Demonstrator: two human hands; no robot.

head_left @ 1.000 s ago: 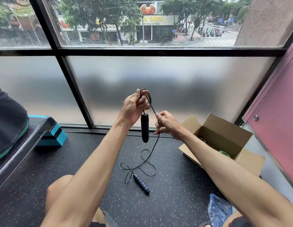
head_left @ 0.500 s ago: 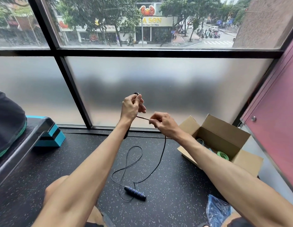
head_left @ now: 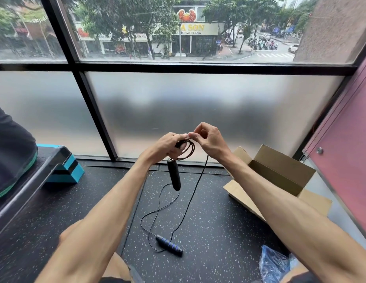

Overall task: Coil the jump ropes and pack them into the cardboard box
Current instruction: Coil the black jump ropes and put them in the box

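A black jump rope is partly coiled in front of me. My left hand (head_left: 171,146) grips the small coil (head_left: 189,149), and one black handle (head_left: 174,174) dangles below it. My right hand (head_left: 208,139) pinches the cord right beside the coil. From there the loose cord (head_left: 193,195) drops to the floor, loops and ends at the second handle (head_left: 169,245), black with blue bands. The open cardboard box (head_left: 280,176) stands on the floor to the right; my right forearm hides most of its inside.
A blue-and-black step platform (head_left: 63,166) sits at the left under a dark bench edge. Frosted window glass closes the front. A pink wall (head_left: 345,160) runs along the right. A blue plastic bag (head_left: 274,264) lies by my right knee.
My hands have come together and a further loop has gone onto the coil in my left hand. The hanging handle is in view again. The floor handle has slid a little.
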